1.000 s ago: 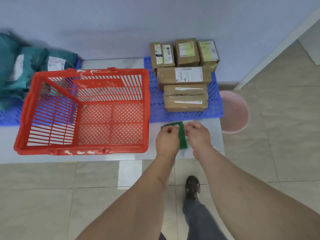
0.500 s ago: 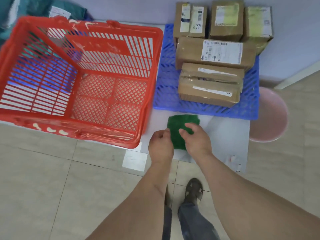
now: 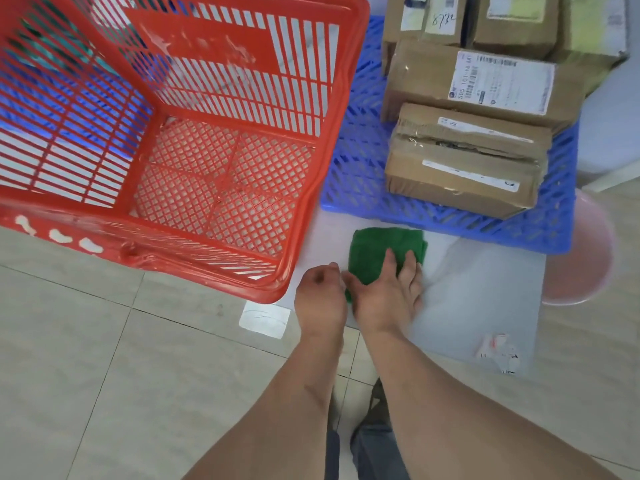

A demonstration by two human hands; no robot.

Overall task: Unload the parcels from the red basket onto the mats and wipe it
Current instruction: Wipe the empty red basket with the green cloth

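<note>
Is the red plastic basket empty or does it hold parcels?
Empty: the red plastic basket shows only bare mesh floor; cardboard parcels sit outside it.

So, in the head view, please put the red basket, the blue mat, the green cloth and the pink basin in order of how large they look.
1. red basket, though it is nearest the camera and cut off.
2. blue mat, partly under parcels.
3. pink basin, mostly hidden, so unsure.
4. green cloth.

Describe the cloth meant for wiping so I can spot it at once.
Find the red basket; to its right lies a blue mat stacked with brown cardboard parcels. Just in front of that mat, on the pale floor sheet, lies the green cloth, folded, under the right hand. It is the only green, soft item there.
</note>
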